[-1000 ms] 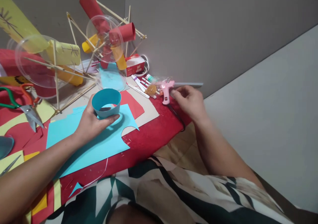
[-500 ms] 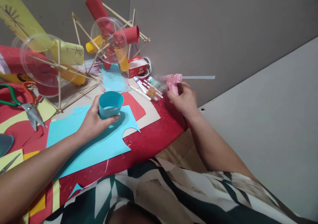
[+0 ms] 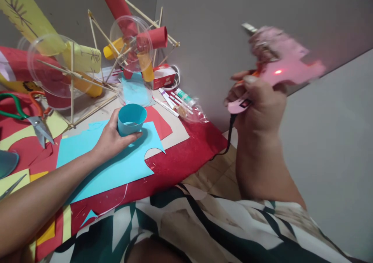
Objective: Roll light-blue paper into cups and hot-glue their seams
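Note:
My left hand (image 3: 116, 136) is wrapped round a short blue paper tube (image 3: 131, 130), held upright over a blue paper sheet (image 3: 116, 169) with a curved notch cut in its edge. Raised to the right of the table, my right hand (image 3: 260, 99) grips a pink hot glue gun (image 3: 284, 58) by its handle. A red light glows on the gun's side, and its black cord (image 3: 230, 138) hangs toward the table edge. Motion blurs the gun, and its glue stick cannot be made out.
Stick frames with clear plastic discs and red paper tubes (image 3: 155, 38) stand at the back left. Scissors (image 3: 40, 128) lie at left. Behind the sheet are markers (image 3: 166, 98), a plastic bag (image 3: 198, 113) and a red box (image 3: 163, 77). A grey wall (image 3: 210, 29) rises behind.
My right hand has lifted the glue gun off the table's far right side, up and toward me, and turned it. My left hand still holds the blue tube in nearly the same spot.

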{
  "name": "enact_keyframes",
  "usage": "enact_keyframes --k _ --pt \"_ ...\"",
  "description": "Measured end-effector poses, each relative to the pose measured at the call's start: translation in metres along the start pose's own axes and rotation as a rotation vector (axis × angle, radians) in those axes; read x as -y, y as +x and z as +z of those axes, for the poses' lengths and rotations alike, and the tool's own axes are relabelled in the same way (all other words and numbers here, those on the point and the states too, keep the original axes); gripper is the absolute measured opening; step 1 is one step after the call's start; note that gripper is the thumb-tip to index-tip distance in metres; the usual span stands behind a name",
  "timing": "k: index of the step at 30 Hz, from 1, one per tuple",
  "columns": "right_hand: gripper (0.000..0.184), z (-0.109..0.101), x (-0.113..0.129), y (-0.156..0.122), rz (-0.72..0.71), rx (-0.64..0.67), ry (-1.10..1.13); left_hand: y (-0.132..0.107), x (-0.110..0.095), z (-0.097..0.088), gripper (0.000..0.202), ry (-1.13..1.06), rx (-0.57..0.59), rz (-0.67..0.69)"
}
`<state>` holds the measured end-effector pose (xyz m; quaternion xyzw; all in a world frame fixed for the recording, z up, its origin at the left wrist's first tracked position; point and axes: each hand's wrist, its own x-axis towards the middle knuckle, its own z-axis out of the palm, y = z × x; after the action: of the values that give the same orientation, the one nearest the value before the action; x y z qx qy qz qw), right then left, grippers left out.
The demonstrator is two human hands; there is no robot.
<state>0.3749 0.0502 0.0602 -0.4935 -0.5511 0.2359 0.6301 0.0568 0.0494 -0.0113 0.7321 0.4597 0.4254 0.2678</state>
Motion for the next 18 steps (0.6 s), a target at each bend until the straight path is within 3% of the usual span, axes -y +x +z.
enact_keyframes --k 3,6,10,11,15,18 --pt "0.020 0.020 0.013 -0.015 0.146 0.080 0.186 0.000 0.001 0.000 0.051 0.009 0.005 0.015" --pt "0.022 0.043 0.015 -0.034 0.276 0.245 0.314 0.000 0.001 0.000 0.053 0.010 0.008 0.028" --pt "0.027 0.061 -0.006 -0.038 0.375 0.474 0.316 0.000 0.002 0.000 0.052 -0.002 -0.007 0.035" --pt "0.027 0.063 -0.016 -0.034 0.392 0.466 0.282 0.000 0.002 0.000 0.052 -0.003 -0.013 0.034" --pt "0.023 0.063 -0.051 -0.007 0.429 0.188 0.179 -0.001 0.006 0.001 0.055 -0.004 -0.012 0.025" --pt "0.022 0.065 -0.046 0.002 0.414 0.150 0.207 -0.002 0.006 0.000 0.059 -0.010 0.008 0.009"
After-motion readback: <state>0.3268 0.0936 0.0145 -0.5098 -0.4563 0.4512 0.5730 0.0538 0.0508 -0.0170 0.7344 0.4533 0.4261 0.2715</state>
